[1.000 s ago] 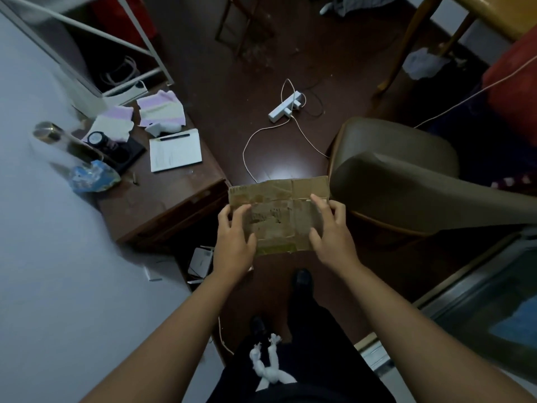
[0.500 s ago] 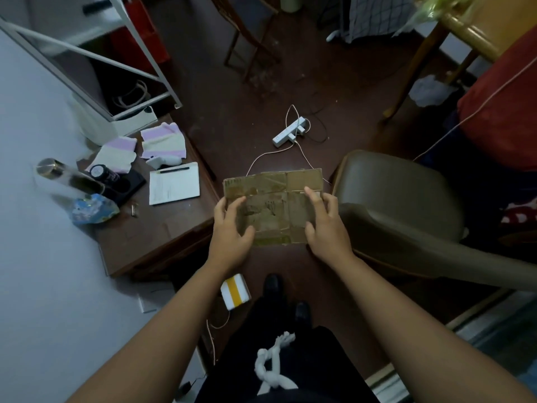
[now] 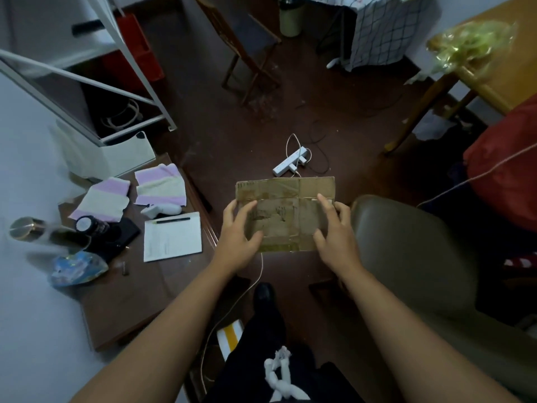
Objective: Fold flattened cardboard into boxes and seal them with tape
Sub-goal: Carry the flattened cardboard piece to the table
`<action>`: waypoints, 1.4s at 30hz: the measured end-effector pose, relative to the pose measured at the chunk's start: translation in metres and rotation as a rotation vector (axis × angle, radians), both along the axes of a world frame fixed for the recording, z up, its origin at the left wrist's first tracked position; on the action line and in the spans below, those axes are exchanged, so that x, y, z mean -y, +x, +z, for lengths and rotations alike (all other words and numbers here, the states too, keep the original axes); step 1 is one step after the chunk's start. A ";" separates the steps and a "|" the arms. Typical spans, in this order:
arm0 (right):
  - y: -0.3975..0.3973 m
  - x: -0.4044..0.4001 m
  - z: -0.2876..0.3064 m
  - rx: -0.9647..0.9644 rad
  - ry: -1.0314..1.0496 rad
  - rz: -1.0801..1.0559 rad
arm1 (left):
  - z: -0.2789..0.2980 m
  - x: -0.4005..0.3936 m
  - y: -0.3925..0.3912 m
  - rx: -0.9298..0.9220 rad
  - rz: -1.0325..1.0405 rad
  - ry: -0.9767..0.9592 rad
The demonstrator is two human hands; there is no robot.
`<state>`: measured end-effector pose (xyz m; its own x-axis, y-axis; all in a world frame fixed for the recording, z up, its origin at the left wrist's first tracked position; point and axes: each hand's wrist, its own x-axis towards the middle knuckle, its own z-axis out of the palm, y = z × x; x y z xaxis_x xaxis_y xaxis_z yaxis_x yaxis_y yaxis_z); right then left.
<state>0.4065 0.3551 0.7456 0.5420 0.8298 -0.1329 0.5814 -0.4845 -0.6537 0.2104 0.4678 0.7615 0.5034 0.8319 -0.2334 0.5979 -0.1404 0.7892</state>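
Observation:
A flattened brown cardboard box (image 3: 286,209), worn and patched with old tape, is held flat in front of me above the dark floor. My left hand (image 3: 238,237) grips its left edge, thumb on the near face and fingers over the top surface. My right hand (image 3: 334,235) grips the right edge the same way. The flaps along the far side lie in the same plane as the panels. No tape roll is visible.
A brown side table (image 3: 139,286) on the left carries a notepad with pen (image 3: 173,237), folded cloths (image 3: 159,184), a bottle (image 3: 46,235) and a blue bag. An olive chair (image 3: 421,257) stands at the right. A white power strip (image 3: 289,164) with cables lies on the floor beyond.
The view has tilted upward, showing more of the room. Both hands keep their hold on the cardboard, which stays flat in nearly the same pose.

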 end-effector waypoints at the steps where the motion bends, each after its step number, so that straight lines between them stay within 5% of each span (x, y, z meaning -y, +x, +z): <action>1: 0.003 -0.016 0.001 0.005 0.002 0.018 | 0.000 -0.016 0.001 -0.004 -0.001 -0.006; 15: 0.061 -0.160 0.022 0.097 0.009 0.034 | 0.002 -0.163 0.054 0.060 0.005 0.000; 42: 0.291 -0.343 0.012 0.013 -0.029 -0.070 | 0.013 -0.369 0.305 0.000 -0.091 -0.002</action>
<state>0.6974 0.6978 0.7578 0.6003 0.7858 -0.1489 0.5538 -0.5427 -0.6315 0.5156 0.8369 0.7740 0.5766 0.7827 -0.2344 0.5826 -0.1927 0.7896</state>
